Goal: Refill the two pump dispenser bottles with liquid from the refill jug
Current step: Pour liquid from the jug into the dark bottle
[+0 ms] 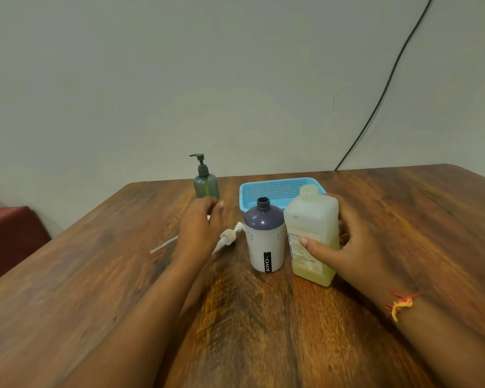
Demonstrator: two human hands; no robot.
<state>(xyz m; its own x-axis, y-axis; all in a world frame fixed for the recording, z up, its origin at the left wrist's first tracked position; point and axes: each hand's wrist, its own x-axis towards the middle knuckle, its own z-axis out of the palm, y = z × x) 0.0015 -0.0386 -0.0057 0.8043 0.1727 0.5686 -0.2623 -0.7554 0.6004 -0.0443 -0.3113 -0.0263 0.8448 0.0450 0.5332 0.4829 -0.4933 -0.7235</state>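
A translucent refill jug [311, 219] with yellowish liquid stands upright on the wooden table [263, 317]; my right hand [356, 242] grips its side, thumb across the label. Just left of it stands a white bottle with a dark purple top [265, 239], its neck uncapped. Its white pump head [228, 236] with a clear tube lies on the table beside it. My left hand [199, 225] hovers over that pump, blurred, fingers extended, holding nothing I can see. A green pump bottle [206, 182] stands behind the left hand, pump fitted.
A light blue perforated plastic basket [277, 189] sits behind the jug and white bottle. A black cable [387, 88] runs down the wall to the table's back edge. A dark red seat [9, 236] lies off the table's left side.
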